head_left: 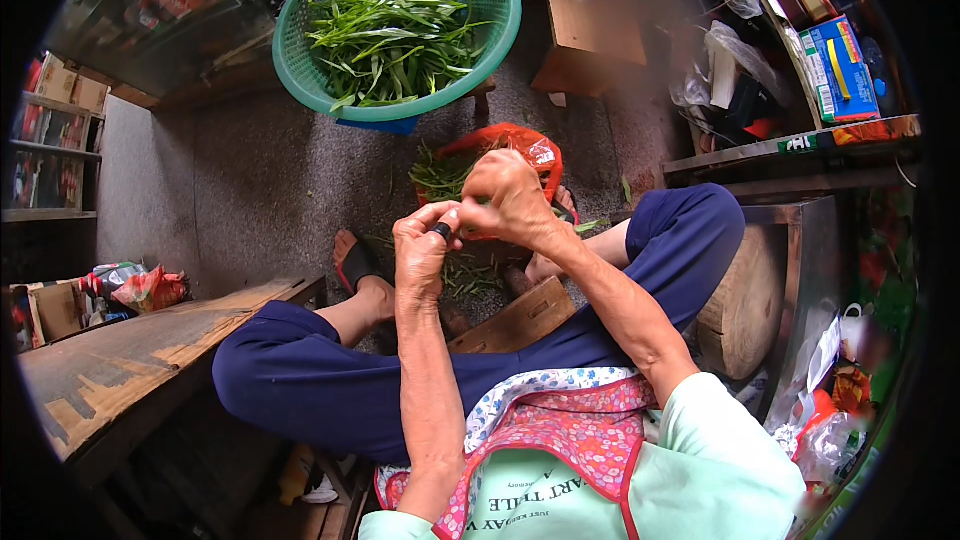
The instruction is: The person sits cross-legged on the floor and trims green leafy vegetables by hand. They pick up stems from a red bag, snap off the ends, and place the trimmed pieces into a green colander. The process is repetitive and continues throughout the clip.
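A: What's nearest to us?

B: The pale green shirt (715, 460) and the pink flowered apron (575, 432), on the near side of the red bag (545, 155).

A: And the hands?

B: The left hand (422, 245) is on the bag's near side, fingers bent in narrow, a black band (441, 230) on one digit. The right hand (503, 202), curled and blurred, is in front of the bag's mouth, close against the left.

A: Holding anything?

B: I can't tell; any stem pinched there is hidden.

A: Where are the greens?

B: Loose stems (438, 176) lie at the bag's mouth, toward its left side, with scraps (470, 277) on the floor nearer than the bag. Beyond the bag and leftward, leafy greens (400, 35) heap up in a green basket (287, 45).

A: What might go wrong?

B: Bits could miss the bag, I'd say, since its mouth looks crumpled. The right foot (566, 202), just beside the bag's right side, might nudge it and spill stems. A knock to the basket could shed leaves from that high heap. If the band carries a blade, which I can't see, a slip might nick a finger.
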The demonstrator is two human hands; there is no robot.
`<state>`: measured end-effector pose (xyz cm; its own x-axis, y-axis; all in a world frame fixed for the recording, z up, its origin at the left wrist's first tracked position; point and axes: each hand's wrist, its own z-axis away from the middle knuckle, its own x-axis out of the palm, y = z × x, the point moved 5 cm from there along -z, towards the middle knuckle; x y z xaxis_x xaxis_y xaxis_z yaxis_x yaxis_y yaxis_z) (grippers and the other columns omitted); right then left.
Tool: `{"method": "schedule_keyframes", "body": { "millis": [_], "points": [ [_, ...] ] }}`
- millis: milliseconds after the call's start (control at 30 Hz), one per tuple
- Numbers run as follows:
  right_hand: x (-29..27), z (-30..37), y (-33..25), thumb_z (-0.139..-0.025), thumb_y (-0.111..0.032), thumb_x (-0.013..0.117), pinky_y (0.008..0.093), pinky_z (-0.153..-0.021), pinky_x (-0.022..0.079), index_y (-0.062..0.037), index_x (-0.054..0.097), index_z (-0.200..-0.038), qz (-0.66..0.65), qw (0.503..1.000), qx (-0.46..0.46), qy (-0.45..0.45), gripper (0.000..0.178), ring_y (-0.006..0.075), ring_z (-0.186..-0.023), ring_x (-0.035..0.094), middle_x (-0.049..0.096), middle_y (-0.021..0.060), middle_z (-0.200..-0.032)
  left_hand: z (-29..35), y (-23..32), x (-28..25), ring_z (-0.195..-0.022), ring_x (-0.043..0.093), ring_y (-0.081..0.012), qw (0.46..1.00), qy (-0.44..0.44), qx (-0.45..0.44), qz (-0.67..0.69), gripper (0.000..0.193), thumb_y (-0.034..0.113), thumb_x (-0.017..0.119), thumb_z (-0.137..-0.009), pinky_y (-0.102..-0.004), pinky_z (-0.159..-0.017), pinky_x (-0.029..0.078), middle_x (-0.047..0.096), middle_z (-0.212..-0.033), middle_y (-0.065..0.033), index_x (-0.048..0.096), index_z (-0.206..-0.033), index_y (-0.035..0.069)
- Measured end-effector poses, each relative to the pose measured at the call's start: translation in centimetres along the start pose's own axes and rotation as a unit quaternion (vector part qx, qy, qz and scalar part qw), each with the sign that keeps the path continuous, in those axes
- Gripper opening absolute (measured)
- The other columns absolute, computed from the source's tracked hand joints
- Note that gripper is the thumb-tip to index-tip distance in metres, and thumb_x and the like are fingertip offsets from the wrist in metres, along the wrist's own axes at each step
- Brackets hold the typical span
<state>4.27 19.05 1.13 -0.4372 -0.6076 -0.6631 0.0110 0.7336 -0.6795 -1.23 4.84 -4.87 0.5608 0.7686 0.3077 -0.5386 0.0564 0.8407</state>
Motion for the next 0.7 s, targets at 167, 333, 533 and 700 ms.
{"method": "schedule_keyframes", "body": {
  "millis": [167, 333, 533, 700],
  "points": [
    [0.3, 1.7, 5.7, -0.091, -0.010, 0.062, 0.0225, -0.064, 0.050, 0.0018, 0.071, -0.088, -0.283, 0.902, 0.321, 0.065, 0.015, 0.0086, -0.070, 0.065, 0.071, 0.0017, -0.079, 0.1, 0.1, 0.0, -0.059, 0.058, -0.0065, 0.996, 0.030, -0.028, 0.078, 0.015, 0.013, 0.068, -0.093, -0.0178, -0.055, 0.044, 0.068, -0.077, -0.0044, 0.071, -0.101, 0.000],
    [1.6, 2.0, 2.6, -0.086, -0.022, 0.064, 0.0321, -0.064, 0.054, 0.0021, 0.068, -0.087, -0.262, 0.899, 0.313, -0.156, 0.024, 0.0166, -0.069, 0.069, 0.070, 0.0110, -0.074, -0.3, -0.6, -0.8, -0.060, 0.058, -0.0060, 0.993, 0.049, -0.019, 0.109, 0.013, 0.014, 0.064, -0.096, -0.0176, -0.055, 0.043, 0.068, -0.079, -0.0042, 0.065, -0.101, 0.003],
    [-0.1, 0.3, -0.2, -0.077, -0.021, 0.071, 0.0386, -0.066, 0.054, -0.0034, 0.075, -0.082, -0.108, 0.984, 0.068, -0.126, 0.018, 0.0318, -0.073, 0.070, 0.071, 0.0154, -0.078, 0.1, 1.2, 0.3, -0.062, 0.054, -0.0041, 0.999, 0.015, 0.044, -0.002, 0.011, 0.016, 0.059, -0.099, -0.0172, -0.056, 0.042, 0.062, -0.078, 0.0001, 0.061, -0.100, 0.005],
    [0.2, 0.4, -1.2, -0.078, -0.026, 0.072, 0.0400, -0.062, 0.053, -0.0038, 0.075, -0.080, -0.035, 0.993, 0.050, -0.098, 0.022, 0.0319, -0.067, 0.068, 0.069, 0.0158, -0.073, 0.7, 2.6, 1.1, -0.061, 0.051, -0.0042, 0.996, -0.003, 0.061, -0.069, 0.015, 0.020, 0.060, -0.099, -0.0186, -0.055, 0.040, 0.061, -0.077, 0.0015, 0.060, -0.100, 0.005]
  ]
}}
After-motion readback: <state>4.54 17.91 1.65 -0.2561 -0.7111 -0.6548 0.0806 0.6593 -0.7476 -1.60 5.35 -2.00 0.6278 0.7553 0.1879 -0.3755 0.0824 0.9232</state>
